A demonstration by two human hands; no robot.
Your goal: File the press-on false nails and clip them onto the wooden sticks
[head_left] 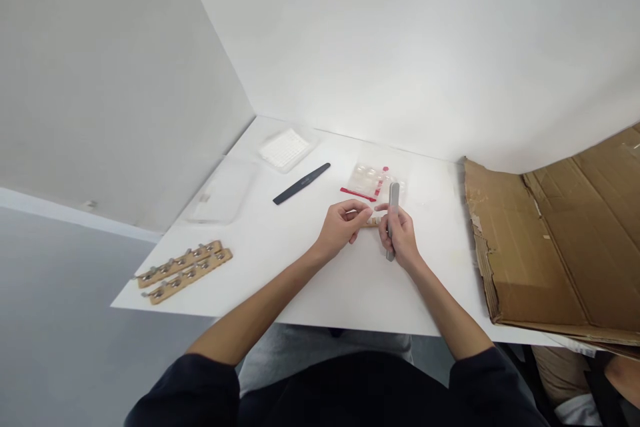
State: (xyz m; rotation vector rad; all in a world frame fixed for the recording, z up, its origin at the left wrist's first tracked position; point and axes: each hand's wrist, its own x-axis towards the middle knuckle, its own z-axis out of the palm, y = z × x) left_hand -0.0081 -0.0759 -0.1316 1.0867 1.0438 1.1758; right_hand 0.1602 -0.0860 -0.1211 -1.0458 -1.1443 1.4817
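My right hand (400,233) is closed around a grey nail file (394,195), which stands nearly upright in it. Thumb and fingers of my left hand (343,225) are pinched together just left of it; whatever is between them is too small to make out. A short piece of a wooden strip (373,221) shows between the two hands, and the rest of it is hidden. Just beyond the hands lies a clear plastic pack (367,177) with rounded bumps and red marks. In front of this pack is a thin red stick (358,195).
A black nail file (302,183) lies left of the hands. Behind it is a clear box with a white gridded sheet (285,148). Farther left are a clear plastic lid (223,190) and two wooden strips with metal clips (185,271). A cardboard box (555,240) occupies the right side.
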